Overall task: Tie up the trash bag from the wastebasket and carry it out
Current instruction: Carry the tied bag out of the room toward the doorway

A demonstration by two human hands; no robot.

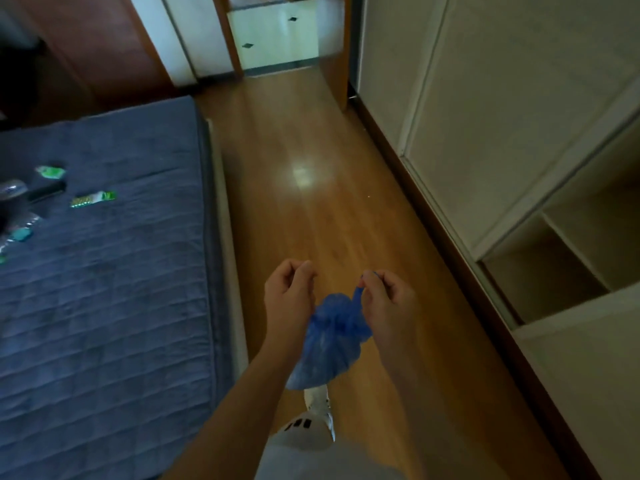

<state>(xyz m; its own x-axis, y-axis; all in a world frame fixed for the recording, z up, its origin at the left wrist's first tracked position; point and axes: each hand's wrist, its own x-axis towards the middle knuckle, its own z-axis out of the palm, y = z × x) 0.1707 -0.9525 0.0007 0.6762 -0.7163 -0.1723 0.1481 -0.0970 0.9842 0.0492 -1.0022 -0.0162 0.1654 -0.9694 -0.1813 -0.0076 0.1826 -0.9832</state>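
Note:
A small blue trash bag (327,344) hangs in the air between my two hands, above the wooden floor. Its top is gathered into a bunch with a loop of blue plastic rising toward my right hand. My right hand (388,299) pinches the end of that blue strip between thumb and fingers. My left hand (289,296) is closed at the bag's left side, fingers curled; the strip it may be holding is hidden behind the fingers. The wastebasket is not in view.
A bed with a grey quilted cover (104,271) fills the left, with small green packets (93,199) and a dark object on it. A wardrobe with sliding doors and open shelves (519,150) runs along the right. The wooden floor (304,168) leads to a doorway (273,32) ahead.

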